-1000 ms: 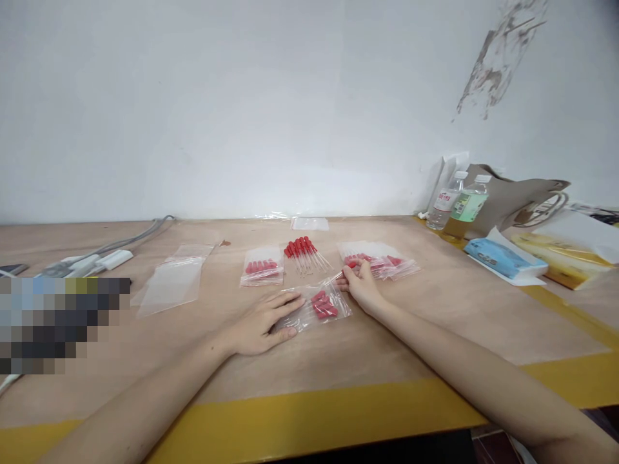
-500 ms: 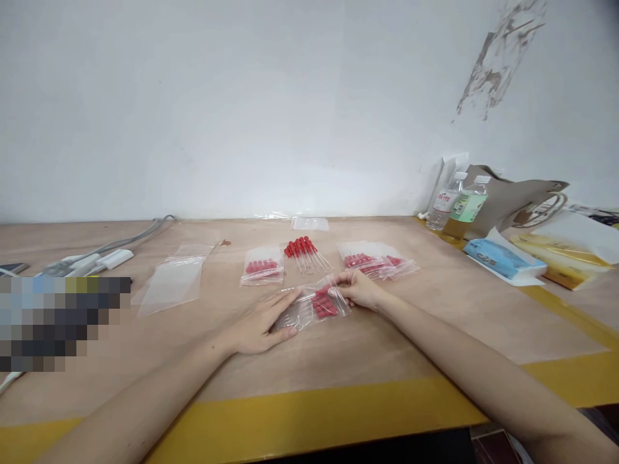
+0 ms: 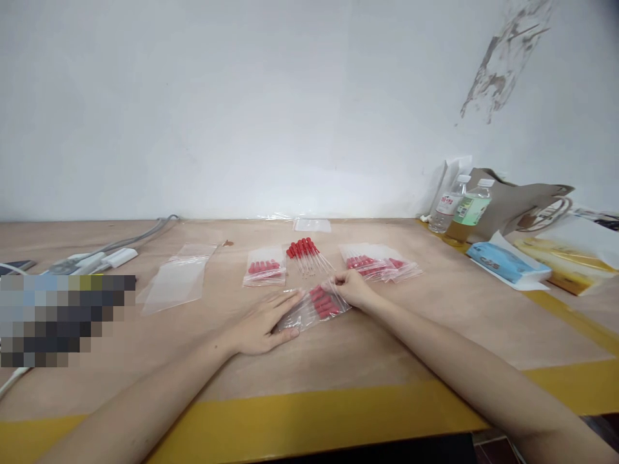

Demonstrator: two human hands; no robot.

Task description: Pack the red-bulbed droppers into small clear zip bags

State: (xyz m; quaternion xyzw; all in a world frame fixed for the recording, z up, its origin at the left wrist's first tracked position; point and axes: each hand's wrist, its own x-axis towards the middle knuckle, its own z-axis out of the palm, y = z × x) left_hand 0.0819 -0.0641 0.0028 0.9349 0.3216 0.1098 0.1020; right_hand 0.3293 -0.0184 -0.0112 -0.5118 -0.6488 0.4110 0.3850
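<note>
A clear zip bag (image 3: 300, 316) lies at a slant on the table, with several red-bulbed droppers (image 3: 325, 303) inside, bulbs toward its right end. My left hand (image 3: 258, 325) rests at the bag's left end, thumb and fingers stretched out and apart. At the upper right corner, the fingertips of my right hand (image 3: 352, 288) pinch the bag's edge. Just behind, loose red-bulbed droppers (image 3: 304, 248) lie fanned out. Filled bags are on both sides of them: a left stack (image 3: 264, 265) and a right stack (image 3: 370, 263).
Flat clear bags (image 3: 174, 283) lie on the left, near a grey cable (image 3: 130, 238) and white plugs (image 3: 118, 258). At the right stand two bottles (image 3: 467, 209) before a grey bag (image 3: 507, 200), with blue (image 3: 507, 261) and yellow (image 3: 556, 258) tissue packs. Yellow tape (image 3: 309, 419) edges the table.
My right hand has shifted slightly left along the bag's upper edge, keeping its pinch. The left hand stays in place at the other end. The view has moved a little.
</note>
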